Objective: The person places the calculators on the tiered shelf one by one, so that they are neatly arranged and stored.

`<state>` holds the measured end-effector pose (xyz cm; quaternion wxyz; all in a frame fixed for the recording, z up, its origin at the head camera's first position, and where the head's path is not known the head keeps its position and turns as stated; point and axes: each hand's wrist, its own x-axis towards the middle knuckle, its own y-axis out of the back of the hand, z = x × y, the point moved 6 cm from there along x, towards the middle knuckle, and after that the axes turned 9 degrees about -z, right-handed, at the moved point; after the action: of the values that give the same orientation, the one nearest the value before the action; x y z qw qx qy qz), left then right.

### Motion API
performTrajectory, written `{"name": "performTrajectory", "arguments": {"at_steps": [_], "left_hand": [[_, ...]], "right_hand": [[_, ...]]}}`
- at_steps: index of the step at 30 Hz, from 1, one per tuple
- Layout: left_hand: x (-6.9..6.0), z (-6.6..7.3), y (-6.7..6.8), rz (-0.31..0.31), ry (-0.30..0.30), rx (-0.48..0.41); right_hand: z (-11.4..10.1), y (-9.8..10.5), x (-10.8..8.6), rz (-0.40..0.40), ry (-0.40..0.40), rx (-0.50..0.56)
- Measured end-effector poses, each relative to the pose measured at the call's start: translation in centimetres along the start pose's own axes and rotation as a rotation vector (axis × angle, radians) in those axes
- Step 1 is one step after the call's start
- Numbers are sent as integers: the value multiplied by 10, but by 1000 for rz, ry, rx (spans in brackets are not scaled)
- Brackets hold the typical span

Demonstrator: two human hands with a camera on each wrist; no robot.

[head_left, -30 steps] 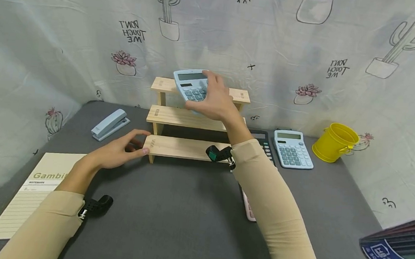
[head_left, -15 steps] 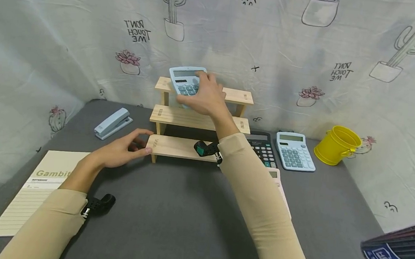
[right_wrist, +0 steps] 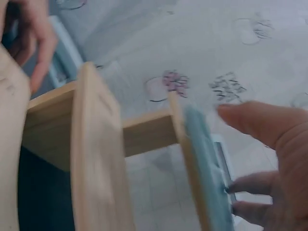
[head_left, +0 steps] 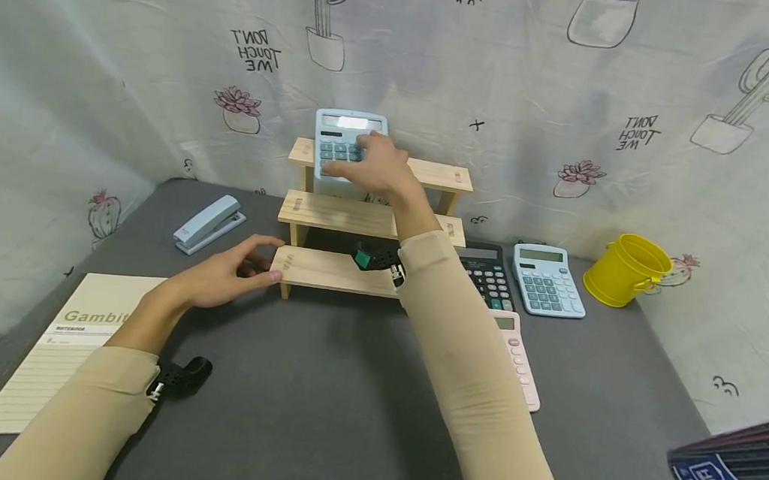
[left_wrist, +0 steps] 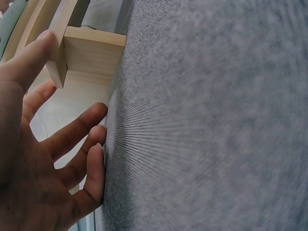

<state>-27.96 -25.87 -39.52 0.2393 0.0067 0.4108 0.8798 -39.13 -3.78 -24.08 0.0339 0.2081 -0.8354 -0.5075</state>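
A three-tier wooden stand [head_left: 335,270] sits on the grey table. My left hand [head_left: 222,276] pinches the left end of its lowest plank between thumb [left_wrist: 36,55] and index finger, the other fingers spread. A light blue calculator [head_left: 329,126] stands upright at the left part of the top tier, its screen at the top. The hand and the viewing angle hide where its lower edge rests. My right hand [head_left: 383,168] is in front of its keys, fingers extended. In the right wrist view, two fingertips [right_wrist: 238,185] are at the calculator's face and the thumb [right_wrist: 240,115] stands apart.
Right of the stand lie a black calculator [head_left: 490,278], a pink calculator [head_left: 518,356] and another blue calculator [head_left: 547,283]. A yellow bucket [head_left: 619,277] and a pencil holder [head_left: 712,473] are farther right. A stapler [head_left: 209,222] and a notebook [head_left: 42,364] lie left.
The calculator has gone from tilted in my right hand to upright at the top tier. My right fingers have loosened and shifted onto its front. My left hand keeps its place on the stand.
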Motion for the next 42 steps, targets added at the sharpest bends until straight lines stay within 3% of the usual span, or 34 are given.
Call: {"name": "performTrajectory", "arguments": {"at_steps": [4,12,22,30,38,42], "left_hand": [[1,-1,1,5,-1,-1],[4,-4,-3,3,-1,-3],[4,-3,-7,1,9,-10],[5,-4,-6,4,5,-4],[5,-4,-4,13,-13,1],[4,-4,-2,15,-8,-2]], "right_hand": [[2,0,1,-50,49,2],[8,-7,1,22,43,-23],[9,-9,0,58,41,-39],[11,-11,-3,58,86,-44],[13,-6,-11,103,157,-24],[17,-3,-20,133,182,-62]]}}
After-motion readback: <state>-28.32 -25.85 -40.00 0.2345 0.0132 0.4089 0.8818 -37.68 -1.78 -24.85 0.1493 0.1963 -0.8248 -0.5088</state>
